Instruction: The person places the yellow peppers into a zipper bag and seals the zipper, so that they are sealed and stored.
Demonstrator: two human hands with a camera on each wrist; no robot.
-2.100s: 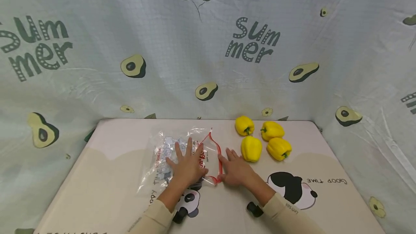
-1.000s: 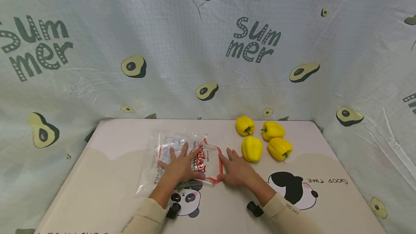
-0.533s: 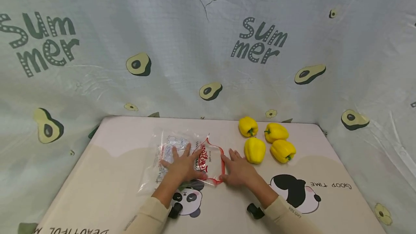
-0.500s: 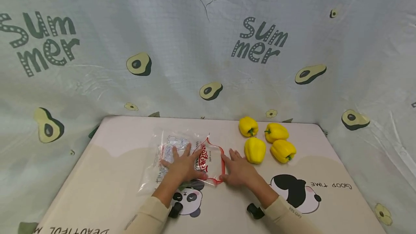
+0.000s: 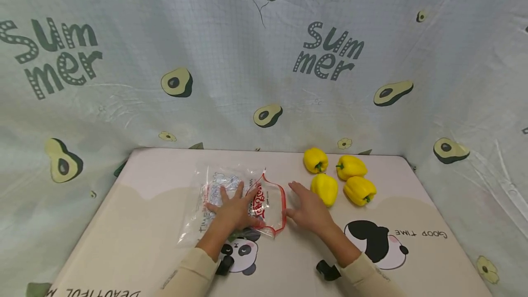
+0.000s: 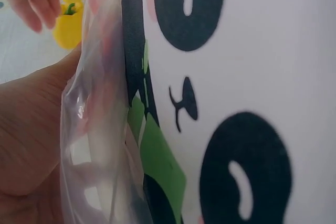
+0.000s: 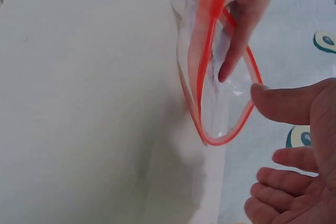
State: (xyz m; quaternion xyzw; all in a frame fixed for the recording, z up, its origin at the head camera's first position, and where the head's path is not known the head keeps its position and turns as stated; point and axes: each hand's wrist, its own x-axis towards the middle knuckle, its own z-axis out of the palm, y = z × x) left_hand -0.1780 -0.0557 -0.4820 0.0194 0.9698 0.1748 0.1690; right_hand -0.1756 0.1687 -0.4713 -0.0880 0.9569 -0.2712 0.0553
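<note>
A clear zip bag point(image 5: 270, 205) with a red-edged mouth lies on the table. My left hand point(image 5: 232, 213) rests on it with spread, straight fingers. In the right wrist view the mouth gapes, its red rim point(image 7: 223, 141) forming a loop. My right hand point(image 5: 311, 211) is just right of that rim, fingers extended and holding nothing. Its thumb point(image 7: 283, 103) is at the rim; whether it touches is hard to tell. Close beyond the right hand sits a yellow bell pepper point(image 5: 324, 189). The left wrist view shows the bag's plastic point(image 6: 94, 129) beside the left hand.
Behind and right of the nearest pepper are more yellow bell peppers: one at the back point(image 5: 316, 160), one farther right point(image 5: 352, 167) and one in front of that point(image 5: 360, 191). The tabletop point(image 5: 136, 223) carries panda and dog prints. A patterned curtain point(image 5: 222, 58) hangs behind it.
Earlier the left hand slid left along the bag and the mouth widened. Since half a second ago the right hand has drawn slightly right, away from the red rim. The peppers stay put.
</note>
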